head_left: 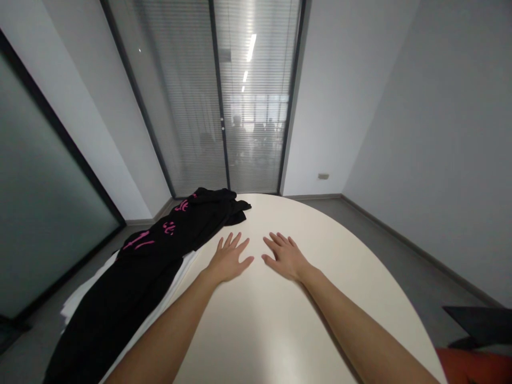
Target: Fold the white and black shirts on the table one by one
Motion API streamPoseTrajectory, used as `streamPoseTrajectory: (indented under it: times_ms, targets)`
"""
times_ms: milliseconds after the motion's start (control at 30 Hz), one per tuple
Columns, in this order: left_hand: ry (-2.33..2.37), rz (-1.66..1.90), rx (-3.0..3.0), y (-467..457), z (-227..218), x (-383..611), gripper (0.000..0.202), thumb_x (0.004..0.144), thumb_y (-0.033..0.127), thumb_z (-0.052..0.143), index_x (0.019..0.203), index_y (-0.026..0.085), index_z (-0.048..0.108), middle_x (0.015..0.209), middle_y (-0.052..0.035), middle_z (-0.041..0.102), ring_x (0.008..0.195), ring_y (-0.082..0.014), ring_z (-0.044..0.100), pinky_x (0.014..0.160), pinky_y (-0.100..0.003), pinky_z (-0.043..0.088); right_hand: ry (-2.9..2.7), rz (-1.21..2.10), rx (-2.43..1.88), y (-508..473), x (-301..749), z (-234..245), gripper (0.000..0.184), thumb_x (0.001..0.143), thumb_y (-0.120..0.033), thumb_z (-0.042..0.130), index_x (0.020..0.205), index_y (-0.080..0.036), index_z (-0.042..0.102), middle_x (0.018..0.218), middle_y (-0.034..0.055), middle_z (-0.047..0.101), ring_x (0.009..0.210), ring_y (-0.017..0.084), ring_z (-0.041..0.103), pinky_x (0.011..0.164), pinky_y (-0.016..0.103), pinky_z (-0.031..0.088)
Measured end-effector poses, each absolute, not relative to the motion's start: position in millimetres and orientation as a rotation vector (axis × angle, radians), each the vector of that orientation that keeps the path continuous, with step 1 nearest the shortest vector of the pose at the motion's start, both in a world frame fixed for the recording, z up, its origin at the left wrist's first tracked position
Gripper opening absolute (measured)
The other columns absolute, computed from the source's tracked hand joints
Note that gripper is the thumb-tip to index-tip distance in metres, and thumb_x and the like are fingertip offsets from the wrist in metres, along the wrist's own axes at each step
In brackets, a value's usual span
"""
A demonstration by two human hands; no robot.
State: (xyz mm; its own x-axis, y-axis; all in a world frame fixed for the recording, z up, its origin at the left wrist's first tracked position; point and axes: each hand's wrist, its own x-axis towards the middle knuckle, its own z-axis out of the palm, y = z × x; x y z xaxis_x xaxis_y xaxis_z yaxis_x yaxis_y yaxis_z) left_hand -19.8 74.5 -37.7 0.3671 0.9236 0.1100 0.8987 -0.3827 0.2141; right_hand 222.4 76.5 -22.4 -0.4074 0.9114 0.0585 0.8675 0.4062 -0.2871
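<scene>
My left hand (pixel 228 260) is spread over the pale tabletop (pixel 256 330), palm down, with nothing in it. To its right, my right hand (pixel 285 257) is held the same way, fingers apart and bare. A gap separates the two thumbs. Along the left side of the table lies a black garment (pixel 160 266) with pink markings, bunched and stretched lengthwise. Some white cloth (pixel 88 290) shows from beneath it on both sides. The left hand is close to the black garment, apart from it.
The table's curved edge runs round the far and right sides. Beyond it stand a glass partition with blinds (pixel 256 106) and a plain wall (pixel 440 133). A black and red object (pixel 476 362), perhaps a chair, sits at lower right. A frosted panel (pixel 40 186) is at left.
</scene>
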Motion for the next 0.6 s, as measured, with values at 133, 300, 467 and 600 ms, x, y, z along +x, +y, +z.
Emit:
streamPoseTrajectory:
  times_ms: [133, 300, 467, 600]
  targets:
    - [1.669, 0.315, 2.5, 74.1, -37.8, -20.1, 0.072, 0.095, 0.068, 0.035, 0.154, 0.028, 0.037, 0.166, -0.0091, 0.022, 0.153, -0.0357, 0.013, 0.121, -0.057, 0.011, -2.455, 0.309, -1.587, 75.2, 221.5, -20.5, 0.073, 0.096, -0.063, 0.039, 0.157, -0.023, 0.034, 0.164, 0.0107, 0.023, 0.152, 0.034, 0.017, 0.121, 0.056, 0.011]
    - [1.679, 0.305, 2.487, 74.1, -37.1, -20.1, 0.072, 0.094, 0.069, 0.034, 0.154, 0.028, 0.037, 0.166, -0.0083, 0.022, 0.153, -0.0344, 0.013, 0.121, -0.056, 0.011, -2.458, 0.316, -1.574, 75.6, 222.5, -21.7, 0.073, 0.096, -0.063, 0.04, 0.157, -0.023, 0.034, 0.164, 0.0106, 0.023, 0.152, 0.034, 0.017, 0.121, 0.056, 0.011]
    - [1.685, 0.291, 2.486, 72.9, -36.2, -19.7, 0.073, 0.094, 0.069, 0.034, 0.154, 0.028, 0.037, 0.166, -0.0084, 0.022, 0.153, -0.0345, 0.012, 0.121, -0.056, 0.012, -2.451, 0.307, -1.569, 76.6, 222.7, -24.4, 0.072, 0.096, -0.063, 0.039, 0.156, -0.023, 0.035, 0.164, 0.0102, 0.023, 0.152, 0.034, 0.017, 0.121, 0.056, 0.011]
    - [1.685, 0.305, 2.49, 72.8, -37.0, -19.9, 0.071, 0.095, 0.067, 0.035, 0.154, 0.029, 0.037, 0.166, -0.0077, 0.022, 0.153, -0.0339, 0.013, 0.121, -0.056, 0.012, -2.45, 0.304, -1.568, 77.5, 223.0, -26.4, 0.073, 0.096, -0.064, 0.039, 0.156, -0.023, 0.035, 0.164, 0.0102, 0.024, 0.152, 0.034, 0.017, 0.121, 0.055, 0.011]
